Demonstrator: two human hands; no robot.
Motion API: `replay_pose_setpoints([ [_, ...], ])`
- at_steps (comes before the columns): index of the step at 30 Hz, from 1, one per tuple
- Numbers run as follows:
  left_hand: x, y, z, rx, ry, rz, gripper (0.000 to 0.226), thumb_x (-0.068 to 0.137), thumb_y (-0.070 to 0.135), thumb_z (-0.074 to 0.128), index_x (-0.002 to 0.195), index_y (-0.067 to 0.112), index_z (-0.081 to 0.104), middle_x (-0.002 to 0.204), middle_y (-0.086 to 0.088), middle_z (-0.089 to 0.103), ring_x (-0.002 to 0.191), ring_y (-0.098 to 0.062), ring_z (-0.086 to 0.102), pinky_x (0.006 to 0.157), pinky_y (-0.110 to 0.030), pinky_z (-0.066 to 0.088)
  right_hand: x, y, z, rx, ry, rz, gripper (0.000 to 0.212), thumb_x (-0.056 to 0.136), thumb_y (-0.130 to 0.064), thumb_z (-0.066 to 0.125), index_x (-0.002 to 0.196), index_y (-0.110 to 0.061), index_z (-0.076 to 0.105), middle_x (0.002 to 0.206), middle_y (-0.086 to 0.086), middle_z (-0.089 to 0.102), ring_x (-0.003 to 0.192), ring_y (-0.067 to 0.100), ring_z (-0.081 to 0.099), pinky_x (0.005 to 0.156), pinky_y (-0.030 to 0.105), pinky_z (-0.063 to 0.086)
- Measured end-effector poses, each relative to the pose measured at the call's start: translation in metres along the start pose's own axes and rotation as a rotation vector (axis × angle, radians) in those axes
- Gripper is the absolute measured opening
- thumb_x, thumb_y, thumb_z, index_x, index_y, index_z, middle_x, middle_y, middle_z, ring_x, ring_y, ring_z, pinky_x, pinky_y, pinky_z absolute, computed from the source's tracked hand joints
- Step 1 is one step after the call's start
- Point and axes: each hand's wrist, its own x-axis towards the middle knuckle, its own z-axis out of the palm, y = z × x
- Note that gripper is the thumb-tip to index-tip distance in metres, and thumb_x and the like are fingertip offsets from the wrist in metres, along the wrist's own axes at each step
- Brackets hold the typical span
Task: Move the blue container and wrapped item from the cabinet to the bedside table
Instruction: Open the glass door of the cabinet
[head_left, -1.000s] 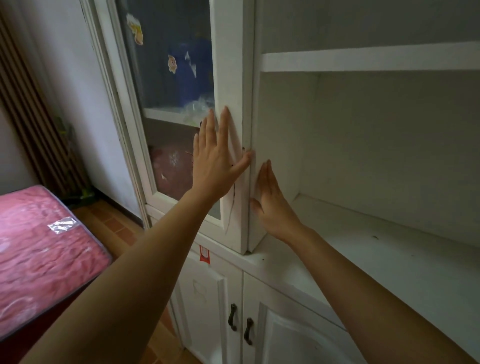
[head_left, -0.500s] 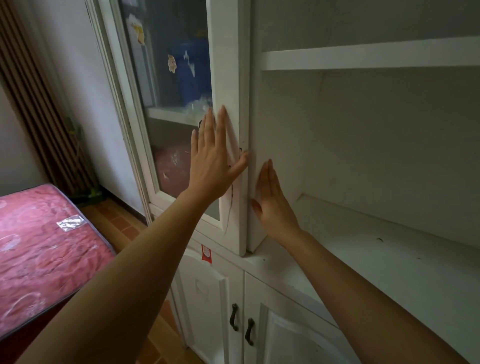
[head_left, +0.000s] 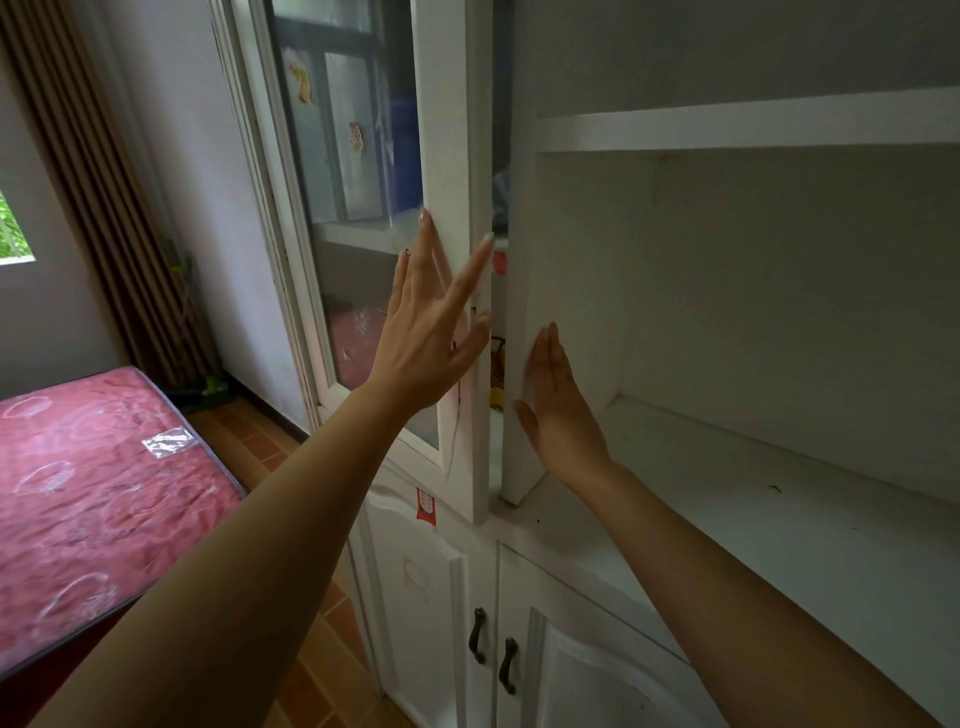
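Blue container (head_left: 404, 156) behind glass door (head_left: 452, 291), 12 o'clock of left hand (head_left: 431, 338): likely rigid, light; grasp sides. Left fingers spread on door frame; right hand (head_left: 558, 410) flat, fingers together, on partition (head_left: 524, 322).

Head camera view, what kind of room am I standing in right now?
Most likely a bedroom. A bare mattress in red patterned fabric lies at lower left, a tall white cabinet with a glass door and open shelves stands ahead, and striped curtains hang by a window.

The red tag (head_left: 426, 505) (cabinet front) seems printed, but unreadable.
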Motion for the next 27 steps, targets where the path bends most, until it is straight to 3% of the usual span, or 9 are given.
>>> replay_pose_setpoints([
  [4, -0.002, -0.002, -0.001, 0.1, 0.003, 0.057, 0.051, 0.093, 0.035, 0.037, 0.142, 0.036, 0.021, 0.15, -0.03, -0.007, 0.139, -0.035, -0.016, 0.115, -0.045, -0.001, 0.001, 0.0, 0.0, -0.016, -0.009, 0.009, 0.076, 0.095, -0.015, 0.046, 0.141, -0.008, -0.015, 0.154, 0.009, -0.013, 0.142, 0.024, 0.0, 0.112, 0.035, 0.025],
  [8, -0.002, 0.0, -0.002, 0.179, 0.023, 0.078, 0.04, 0.092, 0.037, 0.034, 0.132, 0.032, 0.037, 0.149, -0.033, 0.001, 0.139, -0.041, -0.005, 0.114, -0.045, 0.006, 0.001, 0.0, -0.001, -0.023, -0.014, 0.019, 0.077, 0.094, -0.016, 0.046, 0.141, -0.007, -0.014, 0.154, 0.009, -0.013, 0.142, 0.024, 0.002, 0.111, 0.035, 0.029],
  [16, 0.0, 0.009, 0.0, 0.26, 0.064, 0.041, 0.053, 0.081, 0.056, 0.045, 0.123, 0.024, 0.044, 0.144, -0.039, 0.015, 0.133, -0.053, 0.017, 0.106, -0.052, 0.019, 0.001, -0.001, -0.002, -0.007, -0.025, 0.036, 0.077, 0.094, -0.014, 0.047, 0.142, -0.008, -0.013, 0.154, 0.007, -0.014, 0.143, 0.022, 0.002, 0.111, 0.039, 0.029],
  [22, -0.004, 0.006, -0.003, 0.198, 0.063, 0.043, 0.049, 0.079, 0.036, 0.06, 0.122, 0.022, 0.039, 0.144, -0.04, 0.011, 0.133, -0.053, 0.017, 0.104, -0.058, 0.033, 0.0, -0.004, -0.003, -0.016, -0.022, 0.052, 0.08, 0.094, -0.014, 0.047, 0.14, -0.011, -0.018, 0.154, 0.006, -0.015, 0.142, 0.022, 0.003, 0.11, 0.036, 0.03],
  [27, -0.022, -0.004, -0.021, 0.156, 0.102, 0.033, 0.046, 0.08, 0.036, 0.054, 0.12, 0.02, 0.039, 0.145, -0.038, 0.011, 0.135, -0.049, 0.016, 0.098, -0.059, 0.039, 0.003, -0.009, -0.001, -0.001, -0.03, 0.112, 0.077, 0.094, -0.008, 0.042, 0.141, -0.011, -0.019, 0.154, 0.004, -0.018, 0.142, 0.019, -0.003, 0.112, 0.034, 0.026],
])
